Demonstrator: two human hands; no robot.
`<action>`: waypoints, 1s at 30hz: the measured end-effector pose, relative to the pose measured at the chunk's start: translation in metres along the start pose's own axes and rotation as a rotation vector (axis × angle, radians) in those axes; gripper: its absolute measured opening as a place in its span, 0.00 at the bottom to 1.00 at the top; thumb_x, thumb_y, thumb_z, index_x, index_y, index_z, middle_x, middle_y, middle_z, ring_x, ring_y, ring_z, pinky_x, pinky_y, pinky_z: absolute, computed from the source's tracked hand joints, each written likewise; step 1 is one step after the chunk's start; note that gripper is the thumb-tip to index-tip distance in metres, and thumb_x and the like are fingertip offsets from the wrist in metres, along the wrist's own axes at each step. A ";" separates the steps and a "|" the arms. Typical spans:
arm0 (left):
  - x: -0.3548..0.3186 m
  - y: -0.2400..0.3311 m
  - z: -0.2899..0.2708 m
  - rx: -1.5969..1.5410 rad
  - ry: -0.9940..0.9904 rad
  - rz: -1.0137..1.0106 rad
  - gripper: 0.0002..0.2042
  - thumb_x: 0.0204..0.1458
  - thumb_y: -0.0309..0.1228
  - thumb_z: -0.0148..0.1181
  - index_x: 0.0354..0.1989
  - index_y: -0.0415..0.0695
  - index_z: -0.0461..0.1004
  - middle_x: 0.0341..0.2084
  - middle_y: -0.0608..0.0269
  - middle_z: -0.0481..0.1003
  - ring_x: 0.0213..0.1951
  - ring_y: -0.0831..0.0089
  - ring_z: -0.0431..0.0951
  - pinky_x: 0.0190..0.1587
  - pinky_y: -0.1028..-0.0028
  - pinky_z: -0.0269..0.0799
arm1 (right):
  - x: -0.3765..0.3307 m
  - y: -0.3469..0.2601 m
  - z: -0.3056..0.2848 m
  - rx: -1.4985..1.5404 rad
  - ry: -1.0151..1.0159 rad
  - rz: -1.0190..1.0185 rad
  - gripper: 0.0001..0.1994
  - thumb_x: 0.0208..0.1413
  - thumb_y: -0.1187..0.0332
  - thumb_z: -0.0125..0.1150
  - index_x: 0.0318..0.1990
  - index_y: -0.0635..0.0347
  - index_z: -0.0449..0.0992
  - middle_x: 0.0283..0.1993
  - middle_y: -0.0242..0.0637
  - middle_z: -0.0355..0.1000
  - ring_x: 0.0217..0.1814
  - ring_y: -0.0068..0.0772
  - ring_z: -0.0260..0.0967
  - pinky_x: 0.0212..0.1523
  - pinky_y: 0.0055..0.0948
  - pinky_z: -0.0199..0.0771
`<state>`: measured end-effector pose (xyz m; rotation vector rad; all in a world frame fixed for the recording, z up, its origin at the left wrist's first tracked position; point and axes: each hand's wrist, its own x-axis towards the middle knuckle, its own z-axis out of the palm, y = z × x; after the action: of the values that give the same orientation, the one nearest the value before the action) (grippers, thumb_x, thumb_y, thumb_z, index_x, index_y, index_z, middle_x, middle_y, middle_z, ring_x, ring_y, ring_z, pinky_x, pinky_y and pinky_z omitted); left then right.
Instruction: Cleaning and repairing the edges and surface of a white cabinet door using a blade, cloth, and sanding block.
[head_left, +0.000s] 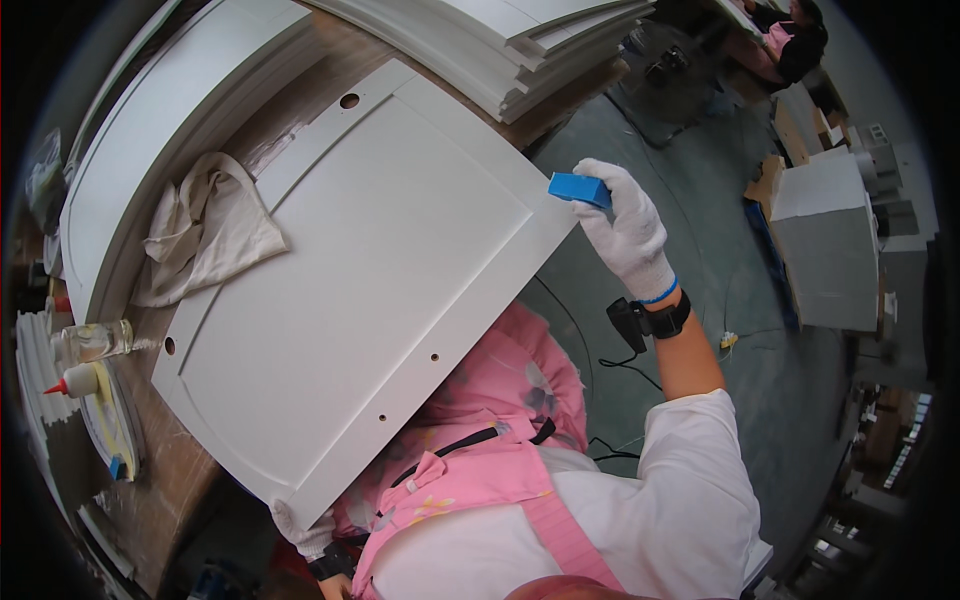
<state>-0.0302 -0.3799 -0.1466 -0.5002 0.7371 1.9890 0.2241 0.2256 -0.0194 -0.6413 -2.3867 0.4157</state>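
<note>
Blue rectangular block (578, 189), smooth-faced, is pinched between thumb and fingers of the white-gloved right hand (622, 220), up right of centre in the frame. Grip's closed on it, no question. It sits right by the right-hand corner of a big white panel with a raised border and round holes (375, 240); can't tell if they're touching. Left hand (290, 522), also gloved, is at the panel's bottom corner, lower left of the frame, but its fingers are mostly hidden, so no idea how tightly it's gripping.

My read: this is the stage of working the panel's edge with the block. From this pose, the next move calls for the block's face flat to the edge and a steady left hand.

Panel's lying partly over a scuffed brown worktable (170, 430), with a crumpled cream cloth (215, 235) on its left side. White boards (470, 50) are stacked up top, green-grey floor (690, 190) on the right, somebody in pink and black (785, 45) top right.
</note>
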 end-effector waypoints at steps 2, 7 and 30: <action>0.001 -0.004 0.007 0.015 0.027 0.036 0.39 0.56 0.53 0.55 0.66 0.35 0.52 0.43 0.25 0.72 0.19 0.55 0.77 0.09 0.78 0.66 | -0.002 0.002 0.000 0.360 0.042 0.307 0.18 0.59 0.68 0.58 0.55 0.62 0.67 0.46 0.44 0.72 0.43 0.35 0.75 0.45 0.29 0.77; -0.001 0.003 0.016 0.166 0.036 -0.121 0.32 0.56 0.56 0.54 0.61 0.44 0.64 0.37 0.56 0.78 0.16 0.69 0.70 0.12 0.76 0.63 | -0.013 0.004 0.002 0.794 -0.188 0.629 0.27 0.67 0.47 0.46 0.58 0.65 0.64 0.27 0.34 0.71 0.24 0.21 0.70 0.24 0.18 0.71; -0.002 -0.006 0.005 0.121 0.167 0.112 0.38 0.55 0.54 0.55 0.66 0.40 0.53 0.48 0.36 0.72 0.25 0.46 0.79 0.10 0.72 0.69 | -0.026 0.031 0.006 1.471 0.164 0.732 0.30 0.64 0.42 0.47 0.51 0.63 0.74 0.44 0.42 0.77 0.27 0.21 0.66 0.21 0.19 0.64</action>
<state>-0.0244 -0.3755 -0.1441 -0.5681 1.0027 2.0074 0.2484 0.2363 -0.0499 -0.6790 -1.0400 1.9947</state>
